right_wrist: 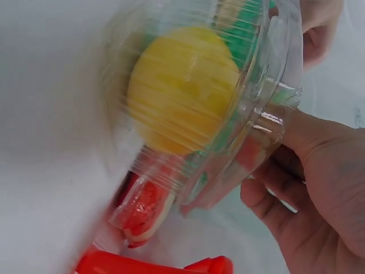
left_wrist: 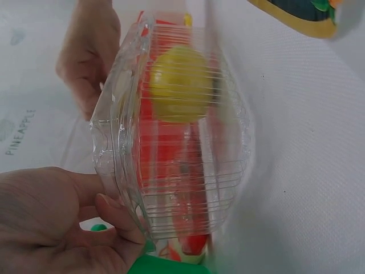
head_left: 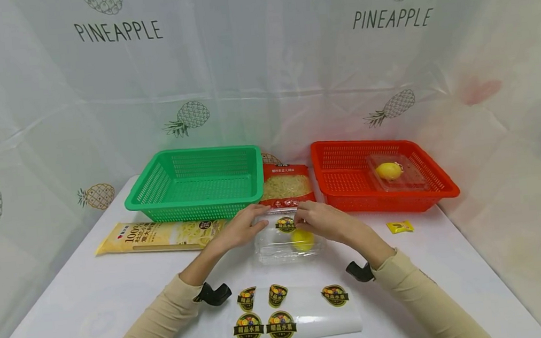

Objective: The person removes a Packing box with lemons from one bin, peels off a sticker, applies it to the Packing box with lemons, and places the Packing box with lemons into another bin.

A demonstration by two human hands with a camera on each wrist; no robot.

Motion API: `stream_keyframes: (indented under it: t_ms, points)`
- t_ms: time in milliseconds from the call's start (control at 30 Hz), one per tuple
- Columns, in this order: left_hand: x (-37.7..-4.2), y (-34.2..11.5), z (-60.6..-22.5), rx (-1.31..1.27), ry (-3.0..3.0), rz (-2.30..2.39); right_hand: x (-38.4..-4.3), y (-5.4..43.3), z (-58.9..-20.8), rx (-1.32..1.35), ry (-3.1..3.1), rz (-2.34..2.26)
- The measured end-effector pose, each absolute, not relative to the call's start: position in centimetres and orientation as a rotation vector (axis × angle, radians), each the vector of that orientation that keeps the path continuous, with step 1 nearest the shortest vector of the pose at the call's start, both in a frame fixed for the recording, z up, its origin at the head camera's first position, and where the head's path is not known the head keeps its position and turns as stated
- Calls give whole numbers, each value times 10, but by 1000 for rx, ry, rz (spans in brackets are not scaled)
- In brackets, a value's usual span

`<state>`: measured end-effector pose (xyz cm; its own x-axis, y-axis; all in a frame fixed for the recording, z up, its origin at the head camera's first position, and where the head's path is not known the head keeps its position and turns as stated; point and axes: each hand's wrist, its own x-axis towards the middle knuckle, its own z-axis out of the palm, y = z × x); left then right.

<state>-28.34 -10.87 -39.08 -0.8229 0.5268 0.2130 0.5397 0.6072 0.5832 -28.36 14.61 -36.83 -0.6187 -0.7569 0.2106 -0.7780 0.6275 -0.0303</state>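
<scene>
A clear plastic clamshell box (head_left: 270, 249) stands in the middle of the table, closed, with a yellow lemon (head_left: 302, 239) inside. On its lid lies a round black-and-gold fruit label (head_left: 285, 224). My left hand (head_left: 243, 228) rests at the box's back left corner, thumb and forefinger spread along the lid's edge. My right hand (head_left: 320, 221) touches the lid from the right, its bent fingertips at the label and covering part of it. Through the ribbed box wall the lemon (left_wrist: 181, 84) shows up close in the left wrist view.
A label sheet (head_left: 319, 320) lies at the front. Behind stand a green basket (head_left: 197, 210) and a red basket (head_left: 379, 202) holding another boxed lemon (head_left: 389, 171). A red pasta bag (head_left: 286, 186) lies between them, a yellow noodle pack (head_left: 160, 236) left, a small yellow packet (head_left: 399, 227) right.
</scene>
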Motion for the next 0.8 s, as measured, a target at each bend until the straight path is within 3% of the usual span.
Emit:
stream_keyframes:
  t_ms: [367,800]
  points:
    - [-281,-108,-390,-911,-2800,-1024,-283,147,-363,1405,-2565,138]
    - [-280,-108,-390,-901,-2802,-1027,-281,144,-371,1380,-2440,-119]
